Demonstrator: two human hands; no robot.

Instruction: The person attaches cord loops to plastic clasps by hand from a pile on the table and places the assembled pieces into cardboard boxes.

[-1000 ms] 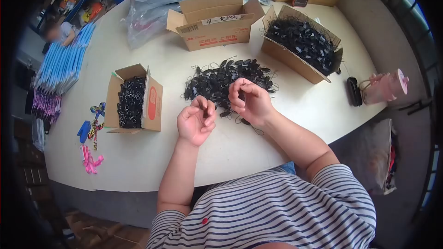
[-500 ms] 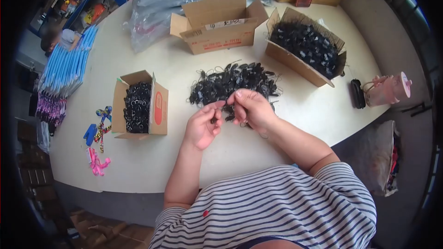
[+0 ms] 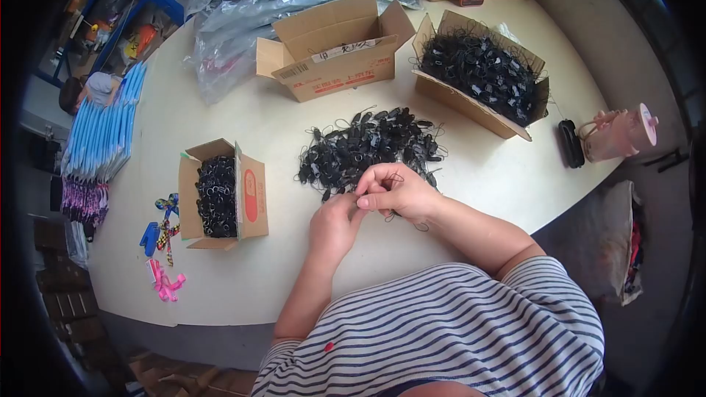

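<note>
My left hand (image 3: 334,226) and my right hand (image 3: 403,197) meet at the fingertips just below a heap of black cord-loop straps (image 3: 368,148). Both are closed in a pinch. Thin black cord loops (image 3: 421,227) stick out around the fingers of my right hand, so it holds at least one cord-loop strap. What my left fingers pinch is hidden behind the knuckles. To the left stands a small carton (image 3: 254,195) full of black pieces with metal rings (image 3: 218,195).
An open carton (image 3: 471,106) of black looped straps stands back right, beside another open carton (image 3: 334,77). A pink jug (image 3: 614,136) and black case (image 3: 569,144) sit at the right edge. Ribbons (image 3: 168,287), a blue clip (image 3: 149,238) and stacked blue packets (image 3: 103,132) lie left.
My hands have come together, the left turning and moving right so its palm no longer shows. The camera view has shifted slightly.
</note>
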